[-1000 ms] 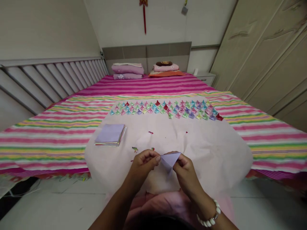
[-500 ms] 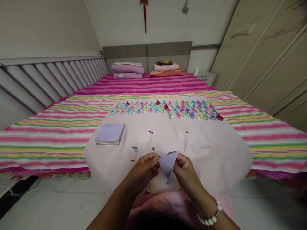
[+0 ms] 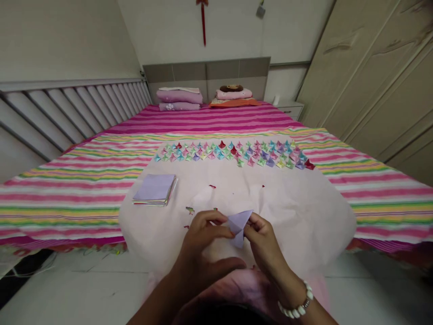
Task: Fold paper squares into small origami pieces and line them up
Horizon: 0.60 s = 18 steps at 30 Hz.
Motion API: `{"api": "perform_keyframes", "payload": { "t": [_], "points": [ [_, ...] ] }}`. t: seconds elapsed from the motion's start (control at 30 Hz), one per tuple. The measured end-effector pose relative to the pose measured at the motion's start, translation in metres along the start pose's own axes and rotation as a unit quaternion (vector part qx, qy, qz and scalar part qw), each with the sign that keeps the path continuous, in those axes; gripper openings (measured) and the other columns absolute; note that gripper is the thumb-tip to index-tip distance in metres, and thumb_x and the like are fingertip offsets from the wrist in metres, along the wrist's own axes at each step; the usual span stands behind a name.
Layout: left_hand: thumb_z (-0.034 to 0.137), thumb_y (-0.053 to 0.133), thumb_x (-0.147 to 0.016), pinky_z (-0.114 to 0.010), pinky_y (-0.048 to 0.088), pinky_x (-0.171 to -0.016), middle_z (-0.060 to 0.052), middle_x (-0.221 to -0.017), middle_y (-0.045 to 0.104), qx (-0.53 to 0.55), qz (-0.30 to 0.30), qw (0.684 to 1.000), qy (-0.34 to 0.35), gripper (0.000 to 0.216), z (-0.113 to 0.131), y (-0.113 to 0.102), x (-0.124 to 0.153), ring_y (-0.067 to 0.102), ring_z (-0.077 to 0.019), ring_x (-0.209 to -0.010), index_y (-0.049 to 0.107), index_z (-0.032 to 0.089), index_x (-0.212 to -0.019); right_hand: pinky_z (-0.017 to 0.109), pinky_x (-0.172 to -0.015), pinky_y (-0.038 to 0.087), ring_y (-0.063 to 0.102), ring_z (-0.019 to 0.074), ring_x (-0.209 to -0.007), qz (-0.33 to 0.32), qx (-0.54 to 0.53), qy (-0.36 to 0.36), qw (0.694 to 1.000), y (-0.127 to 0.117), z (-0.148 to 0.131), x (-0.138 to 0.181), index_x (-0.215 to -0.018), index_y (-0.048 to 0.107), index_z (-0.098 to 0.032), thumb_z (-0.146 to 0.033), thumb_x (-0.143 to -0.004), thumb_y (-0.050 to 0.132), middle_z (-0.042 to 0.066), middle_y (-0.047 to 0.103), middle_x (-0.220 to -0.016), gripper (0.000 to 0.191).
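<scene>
Between my hands is a lilac sheet of origami paper (image 3: 239, 221), partly folded, with a pointed corner up to the right and a flap hanging below. My right hand (image 3: 265, 237) pinches its right side between thumb and fingers; a beaded bracelet circles that wrist. At the left side, the fingers of my left hand (image 3: 204, 241) hold the paper's edge, while its thumb stretches away underneath. Farther left lies a stack of square papers (image 3: 155, 187) with a lilac sheet on top. Rows of small folded paper pieces (image 3: 270, 155) in several colours line the far part of the white cover.
The white cover (image 3: 304, 216) has small holes showing coloured specks and lies over a striped bedspread (image 3: 67, 194). Folded bedding (image 3: 179, 98) sits by the headboard (image 3: 206, 76). A slatted rail (image 3: 67, 113) runs along the left; a wardrobe (image 3: 372, 81) stands right.
My left hand has shifted its grip and spread its thumb away from the paper. The paper has turned slightly, and its lower flap sits higher. My right hand keeps its hold.
</scene>
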State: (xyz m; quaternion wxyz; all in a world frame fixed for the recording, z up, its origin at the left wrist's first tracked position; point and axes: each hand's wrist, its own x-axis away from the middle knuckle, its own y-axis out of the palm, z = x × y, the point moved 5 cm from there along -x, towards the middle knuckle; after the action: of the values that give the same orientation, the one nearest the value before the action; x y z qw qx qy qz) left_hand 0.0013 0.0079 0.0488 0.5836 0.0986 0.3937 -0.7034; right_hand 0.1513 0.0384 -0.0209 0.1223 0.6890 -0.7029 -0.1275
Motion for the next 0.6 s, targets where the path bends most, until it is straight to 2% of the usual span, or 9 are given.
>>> {"api": "perform_keyframes", "payload": {
  "t": [0.1, 0.2, 0.33, 0.47, 0.6],
  "points": [
    [0.022, 0.078, -0.069, -0.029, 0.045, -0.081, -0.005, -0.102, 0.057, -0.045, -0.020, 0.998, 0.045, 0.020, 0.005, 0.006, 0.000, 0.056, -0.0176, -0.096, 0.068, 0.023, -0.087, 0.023, -0.050, 0.039, 0.051, 0.0123, -0.051, -0.019, 0.006, 0.007, 1.000, 0.002, -0.002, 0.001, -0.073, 0.069, -0.019, -0.023, -0.067, 0.069, -0.002, 0.065, -0.059, 0.007],
    [0.017, 0.074, -0.073, -0.025, 0.047, -0.074, -0.004, -0.096, 0.057, -0.037, -0.023, 0.999, 0.021, 0.009, -0.004, 0.010, -0.002, 0.057, -0.0150, -0.088, 0.069, 0.021, -0.079, 0.023, -0.051, 0.040, 0.051, 0.0125, -0.051, -0.031, 0.011, 0.013, 0.999, 0.003, -0.003, 0.003, -0.071, 0.068, -0.020, -0.024, -0.066, 0.071, -0.002, 0.065, -0.060, 0.007],
    [0.015, 0.071, -0.075, -0.023, 0.045, -0.062, -0.002, -0.079, 0.055, -0.053, -0.015, 0.998, -0.005, 0.005, -0.012, 0.013, -0.003, 0.054, -0.0121, -0.072, 0.069, 0.020, -0.076, 0.023, -0.051, 0.040, 0.050, 0.0118, -0.051, -0.039, 0.016, 0.011, 0.999, 0.003, -0.005, 0.005, -0.069, 0.066, -0.019, -0.023, -0.065, 0.071, -0.003, 0.062, -0.058, 0.007],
    [0.016, 0.065, -0.078, -0.020, 0.041, -0.052, 0.002, -0.063, 0.051, -0.068, 0.019, 0.993, -0.095, 0.004, -0.018, 0.018, 0.002, 0.048, -0.0089, -0.055, 0.067, 0.019, -0.079, 0.021, -0.050, 0.038, 0.049, 0.0108, -0.052, -0.037, 0.040, 0.000, 0.999, 0.004, -0.003, 0.006, -0.070, 0.064, -0.018, -0.022, -0.067, 0.068, -0.003, 0.060, -0.060, 0.006],
    [0.024, 0.064, -0.077, -0.020, 0.044, -0.050, 0.004, -0.062, 0.054, 0.016, 0.032, 0.975, -0.220, 0.016, -0.023, 0.031, 0.012, 0.050, -0.0087, -0.050, 0.058, 0.017, -0.090, 0.023, -0.052, 0.040, 0.050, 0.0125, -0.057, -0.013, 0.116, -0.075, 0.990, 0.003, -0.004, 0.007, -0.070, 0.061, -0.019, -0.021, -0.075, 0.062, -0.003, 0.055, -0.060, 0.005]
  ]
}}
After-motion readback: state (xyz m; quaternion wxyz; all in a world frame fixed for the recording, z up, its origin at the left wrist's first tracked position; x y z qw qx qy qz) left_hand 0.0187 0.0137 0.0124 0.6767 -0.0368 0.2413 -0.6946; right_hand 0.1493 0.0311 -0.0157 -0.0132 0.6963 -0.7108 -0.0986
